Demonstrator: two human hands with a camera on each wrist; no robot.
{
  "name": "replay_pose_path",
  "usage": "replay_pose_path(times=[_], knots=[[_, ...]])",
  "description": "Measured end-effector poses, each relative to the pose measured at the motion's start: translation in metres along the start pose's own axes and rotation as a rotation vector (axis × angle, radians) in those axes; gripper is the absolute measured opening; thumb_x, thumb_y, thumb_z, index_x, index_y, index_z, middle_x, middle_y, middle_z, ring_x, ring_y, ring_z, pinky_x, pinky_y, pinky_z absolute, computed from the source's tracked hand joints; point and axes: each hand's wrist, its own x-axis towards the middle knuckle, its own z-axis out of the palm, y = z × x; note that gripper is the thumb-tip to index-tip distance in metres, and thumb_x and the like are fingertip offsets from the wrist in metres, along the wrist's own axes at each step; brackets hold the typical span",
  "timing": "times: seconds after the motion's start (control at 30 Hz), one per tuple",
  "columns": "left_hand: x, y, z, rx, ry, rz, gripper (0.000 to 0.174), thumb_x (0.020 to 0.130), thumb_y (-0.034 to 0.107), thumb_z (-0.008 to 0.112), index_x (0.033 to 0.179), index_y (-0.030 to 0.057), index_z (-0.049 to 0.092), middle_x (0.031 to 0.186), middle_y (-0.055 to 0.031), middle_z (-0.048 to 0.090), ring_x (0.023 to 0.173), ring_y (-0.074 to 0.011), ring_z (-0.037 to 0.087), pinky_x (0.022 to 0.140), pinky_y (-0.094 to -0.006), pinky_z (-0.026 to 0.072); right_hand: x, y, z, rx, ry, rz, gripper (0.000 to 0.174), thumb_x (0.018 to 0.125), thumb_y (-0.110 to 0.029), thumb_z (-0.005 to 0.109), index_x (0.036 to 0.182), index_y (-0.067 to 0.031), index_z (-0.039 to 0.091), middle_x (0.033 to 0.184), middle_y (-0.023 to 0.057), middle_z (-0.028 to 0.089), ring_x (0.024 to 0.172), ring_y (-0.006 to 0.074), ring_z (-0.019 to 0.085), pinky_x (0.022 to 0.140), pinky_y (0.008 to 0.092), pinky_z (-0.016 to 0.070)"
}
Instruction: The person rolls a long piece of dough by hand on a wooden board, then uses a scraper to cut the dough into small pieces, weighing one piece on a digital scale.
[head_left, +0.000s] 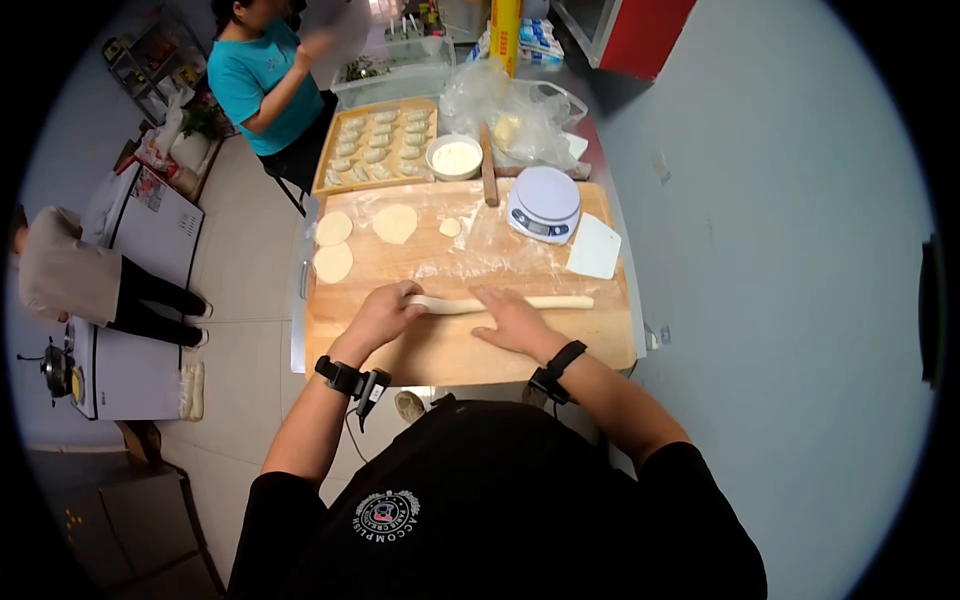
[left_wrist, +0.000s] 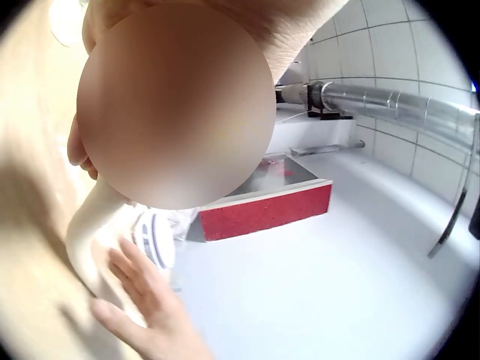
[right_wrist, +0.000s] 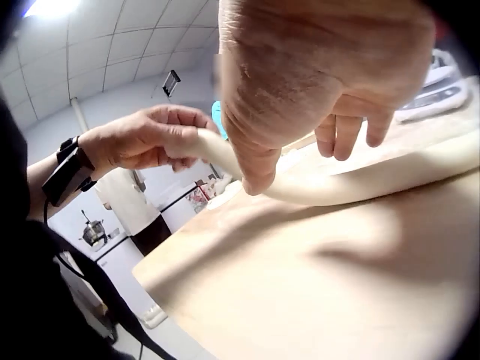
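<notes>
A long pale dough rope (head_left: 562,302) lies across the wooden board (head_left: 450,350). My left hand (head_left: 387,318) pinches its left end between thumb and fingers, and in the right wrist view that end is lifted off the board, the dough (right_wrist: 345,186) sloping down to the right. My right hand (head_left: 517,322) is over the middle of the rope with its fingers extended, the thumb close against the dough in the right wrist view. Much of my left hand is hidden by a blurred disc in the left wrist view.
Flat dough rounds (head_left: 395,224) and a small dough piece (head_left: 450,227) lie on the board. Behind are a tray of dumplings (head_left: 328,165), a bowl of flour (head_left: 455,157), a rolling pin (head_left: 488,170), a kitchen scale (head_left: 545,200) and a white scraper (head_left: 595,247). Two people are leftward.
</notes>
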Motion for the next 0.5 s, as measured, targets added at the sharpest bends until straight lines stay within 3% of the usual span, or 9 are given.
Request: replay_pose_path(times=[0.07,0.1,0.17,0.2,0.3,0.33,0.37,0.4,0.5], knots=[[0.008,0.021,-0.007,-0.078,0.012,0.069,0.027,0.090,0.010,0.071,0.114,-0.0004,0.065,0.100,-0.0141,0.071,0.090,-0.0232,0.069,0.079,-0.0327,0.0547,0.022,-0.010,0.012,0.123,0.081,-0.060,0.061,0.082,-0.035,0.076,0.130,-0.0026,0.058,0.124,0.0246,0.064,0.110,0.0415,0.062,0.094,0.0446,0.0512],[0.013,0.027,-0.008,-0.043,0.104,0.232,0.023,0.091,0.007,0.071,0.112,-0.0007,0.066,0.096,-0.0118,0.070,0.084,-0.0176,0.068,0.075,-0.0294,0.0544,0.035,-0.018,0.012,0.191,0.039,0.031,0.056,0.082,-0.034,0.076,0.125,-0.0019,0.061,0.114,0.0229,0.067,0.102,0.0386,0.064,0.087,0.0431,0.0526],[0.012,0.062,-0.022,-0.134,0.163,0.112,0.023,0.092,0.010,0.069,0.112,-0.0002,0.066,0.097,-0.0137,0.069,0.084,-0.0199,0.066,0.077,-0.0308,0.0537,0.058,-0.032,0.009,0.325,-0.045,0.211,0.047,0.083,-0.033,0.076,0.115,-0.0003,0.066,0.094,0.0194,0.072,0.085,0.0329,0.069,0.073,0.0401,0.0553],[0.009,0.077,-0.031,-0.143,0.198,0.021,0.026,0.093,0.013,0.067,0.116,0.0009,0.065,0.101,-0.0156,0.069,0.090,-0.0242,0.067,0.082,-0.0333,0.0533,0.065,-0.044,-0.004,0.470,-0.014,0.273,0.042,0.084,-0.030,0.077,0.112,-0.0002,0.067,0.090,0.0144,0.071,0.079,0.0258,0.067,0.069,0.0357,0.0542],[0.027,0.042,-0.008,-0.626,0.422,0.229,0.038,0.097,0.014,0.065,0.132,0.0030,0.056,0.119,-0.0111,0.064,0.100,-0.0196,0.063,0.087,-0.0325,0.0521,0.073,-0.071,-0.035,0.834,0.119,0.337,0.028,0.089,-0.020,0.077,0.105,0.0001,0.068,0.084,0.0025,0.067,0.067,0.0076,0.061,0.058,0.0230,0.0494],[0.032,0.030,0.000,-0.771,0.291,0.256,0.051,0.099,0.014,0.062,0.145,0.0049,0.043,0.135,-0.0083,0.055,0.112,-0.0188,0.058,0.093,-0.0331,0.0505,0.076,-0.076,-0.043,0.876,0.191,0.284,0.026,0.089,-0.020,0.077,0.104,0.0001,0.067,0.084,0.0022,0.067,0.066,0.0076,0.060,0.057,0.0233,0.0491],[0.026,0.041,0.002,-0.922,0.182,0.114,0.060,0.094,0.005,0.065,0.148,0.0100,0.042,0.136,-0.0050,0.056,0.115,-0.0153,0.055,0.097,-0.0311,0.0478,0.077,-0.085,-0.054,0.919,0.260,0.231,0.024,0.090,-0.019,0.076,0.102,0.0000,0.067,0.084,0.0019,0.067,0.065,0.0075,0.060,0.056,0.0235,0.0489],[0.024,0.045,0.011,-0.996,0.031,0.134,0.071,0.089,0.003,0.069,0.153,0.0120,0.037,0.137,-0.0045,0.055,0.121,-0.0148,0.052,0.099,-0.0328,0.0474,0.079,-0.091,-0.062,0.961,0.327,0.176,0.023,0.090,-0.018,0.076,0.100,-0.0001,0.066,0.084,0.0015,0.067,0.064,0.0075,0.059,0.055,0.0237,0.0486],[0.036,0.065,0.034,-0.931,-0.071,0.218,0.072,0.082,0.004,0.070,0.146,0.0007,0.039,0.139,-0.0088,0.056,0.123,-0.0169,0.056,0.105,-0.0344,0.0455,0.087,-0.101,-0.081,0.946,0.316,0.132,0.021,0.090,-0.018,0.077,0.092,-0.0022,0.064,0.075,0.0008,0.065,0.061,0.0069,0.058,0.053,0.0241,0.0466]])
